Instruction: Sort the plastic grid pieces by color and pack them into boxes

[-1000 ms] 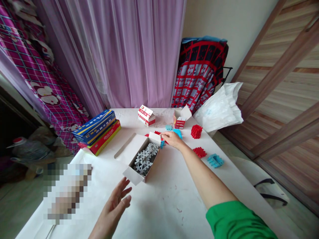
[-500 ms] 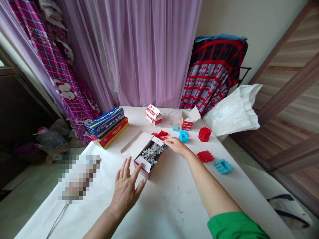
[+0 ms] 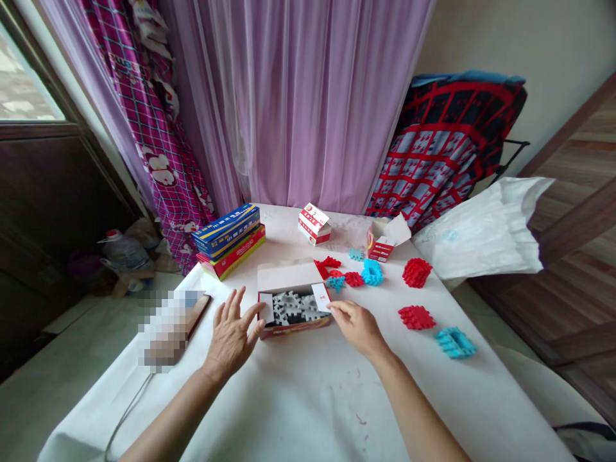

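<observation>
An opened box [image 3: 294, 330] lies on the white table with its long lid raised at the back and its end flaps up. Grey and black notched pieces [image 3: 293, 307] fill it. My left hand [image 3: 233, 333] has its fingers spread, the fingertips at the box's left end. At the right end, my right hand [image 3: 353, 321] pinches the edge of the white end flap [image 3: 321, 298]. Just behind the box are red pieces [image 3: 328, 264] and a blue star-like piece [image 3: 335, 282].
Stacked boxes [image 3: 231, 240] stand at the back left, a small white-red box [image 3: 314, 226] and an open red box [image 3: 382, 247] at the back. Blue and red blocks [image 3: 416, 317] sit on the right. A blurred device [image 3: 168, 330] with a cable lies left.
The box has turned from slanting to lying nearly straight across in front of me. My right hand has moved nearer along with its right end. The view has shifted left.
</observation>
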Demonstrator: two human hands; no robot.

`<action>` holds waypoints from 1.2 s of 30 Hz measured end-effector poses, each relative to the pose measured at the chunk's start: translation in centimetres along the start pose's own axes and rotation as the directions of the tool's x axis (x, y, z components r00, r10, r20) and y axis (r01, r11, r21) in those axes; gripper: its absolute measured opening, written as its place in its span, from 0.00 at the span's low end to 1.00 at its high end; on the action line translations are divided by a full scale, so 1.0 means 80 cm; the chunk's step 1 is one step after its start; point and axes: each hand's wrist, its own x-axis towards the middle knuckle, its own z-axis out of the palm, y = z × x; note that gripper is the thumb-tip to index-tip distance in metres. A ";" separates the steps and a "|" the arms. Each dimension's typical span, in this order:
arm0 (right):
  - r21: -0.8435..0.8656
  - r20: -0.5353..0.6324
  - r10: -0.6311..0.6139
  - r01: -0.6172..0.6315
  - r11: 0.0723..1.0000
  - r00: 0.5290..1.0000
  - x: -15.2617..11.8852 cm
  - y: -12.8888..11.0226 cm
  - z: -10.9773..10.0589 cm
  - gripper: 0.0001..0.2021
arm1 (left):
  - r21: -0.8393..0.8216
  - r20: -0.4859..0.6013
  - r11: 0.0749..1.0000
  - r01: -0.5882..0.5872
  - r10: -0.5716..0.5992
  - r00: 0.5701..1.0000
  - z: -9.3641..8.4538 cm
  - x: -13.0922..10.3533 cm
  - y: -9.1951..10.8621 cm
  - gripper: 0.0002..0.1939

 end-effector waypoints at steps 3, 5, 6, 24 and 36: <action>-0.106 -0.007 -0.076 0.075 0.991 0.997 -0.021 -0.015 0.003 0.15 | -0.044 0.061 0.998 0.055 -0.052 0.997 0.004 0.006 -0.008 0.21; -0.187 0.035 -0.116 0.120 0.975 0.993 -0.025 -0.021 0.000 0.16 | -0.066 0.063 0.995 0.072 -0.068 0.996 0.007 0.007 -0.010 0.22; -0.225 0.064 -0.127 0.139 0.965 0.990 -0.024 -0.021 -0.003 0.17 | -0.075 0.058 0.994 0.075 -0.071 0.996 0.009 0.007 -0.010 0.22; -0.379 0.214 -0.092 0.170 0.910 0.972 -0.007 -0.034 -0.022 0.22 | -0.379 0.035 0.924 0.055 -0.045 0.998 0.014 0.026 -0.026 0.23; -0.226 0.102 -0.171 0.190 0.956 0.980 0.026 -0.019 -0.032 0.19 | -0.673 0.232 0.655 0.343 -0.254 0.939 -0.010 0.050 -0.037 0.27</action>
